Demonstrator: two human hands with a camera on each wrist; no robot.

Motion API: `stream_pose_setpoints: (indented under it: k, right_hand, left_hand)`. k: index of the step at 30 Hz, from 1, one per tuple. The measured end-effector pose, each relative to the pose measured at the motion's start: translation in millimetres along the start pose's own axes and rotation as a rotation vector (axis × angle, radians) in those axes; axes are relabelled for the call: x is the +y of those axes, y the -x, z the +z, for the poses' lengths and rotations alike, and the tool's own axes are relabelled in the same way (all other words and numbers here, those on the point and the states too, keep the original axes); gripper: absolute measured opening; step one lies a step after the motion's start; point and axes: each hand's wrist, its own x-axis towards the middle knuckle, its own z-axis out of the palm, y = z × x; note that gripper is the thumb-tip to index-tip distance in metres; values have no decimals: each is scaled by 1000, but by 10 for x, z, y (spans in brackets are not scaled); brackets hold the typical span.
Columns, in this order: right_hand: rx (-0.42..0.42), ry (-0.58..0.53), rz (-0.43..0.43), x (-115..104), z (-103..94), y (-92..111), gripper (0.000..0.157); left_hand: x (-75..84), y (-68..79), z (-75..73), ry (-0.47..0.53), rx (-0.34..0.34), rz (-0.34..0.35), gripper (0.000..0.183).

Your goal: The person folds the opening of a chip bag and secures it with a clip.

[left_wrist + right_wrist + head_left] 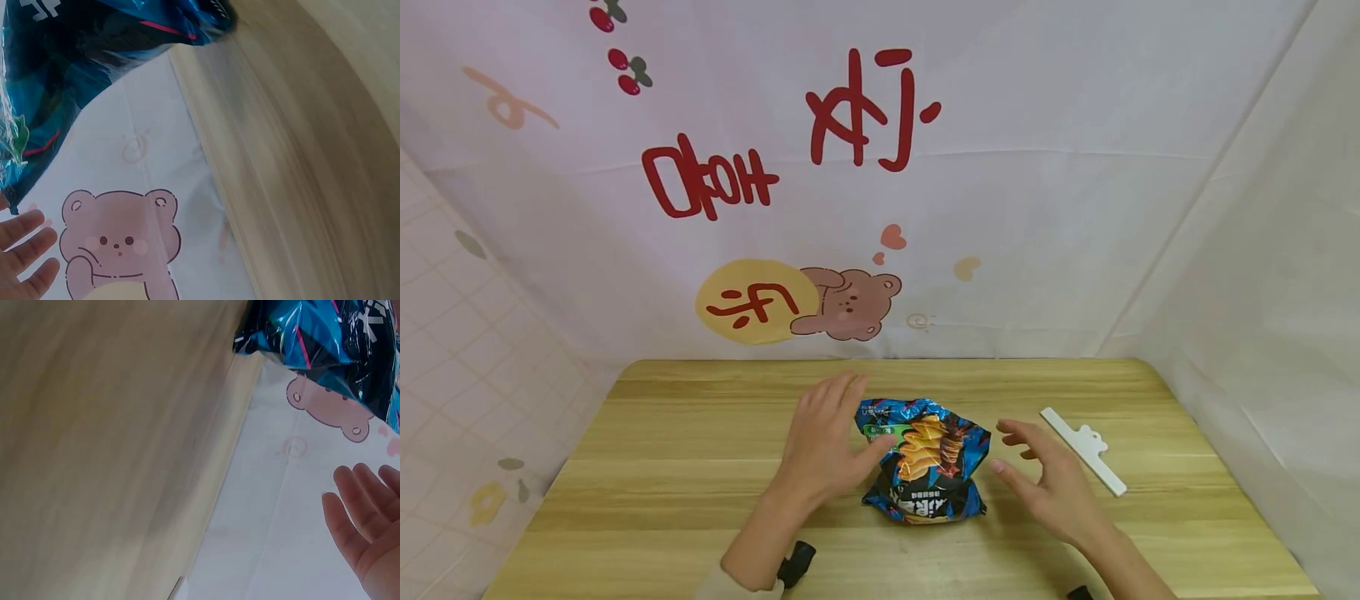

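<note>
Counter (685, 467), wood-grained. Snack bag (928, 467), blue and black, on the counter between the hands. Left hand (823, 442), at the bag's left side, fingers wide from the thumb, which overlaps the bag; contact cannot be told. Right hand (1051, 483), just beside the bag, fingers slightly bent, apart from the thumb, holding nothing. White clip (1086, 448), right.

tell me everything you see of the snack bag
The snack bag is shiny, crinkled, puffed and foil-like, blue and black, with a green label, pictured yellow chips and white lettering upside down in the head view. It rests on the table between the left hand and the right hand; the right is apart, whether the left touches it is unclear.
</note>
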Motion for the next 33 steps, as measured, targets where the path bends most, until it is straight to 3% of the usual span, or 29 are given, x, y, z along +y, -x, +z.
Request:
stream_pose_setpoints:
  k: [12, 21, 33]
  right_hand:
    - [1, -78, 24, -103, 109, -26, 46]
    - [24, -139, 26, -171, 151, -68, 36]
    - [46, -230, 98, -258, 161, -112, 27]
  left_hand:
    - [128, -65, 92, 65, 86, 81, 62]
    - [241, -145, 138, 85, 82, 95, 51]
    - [358, -222, 204, 89, 125, 131, 40]
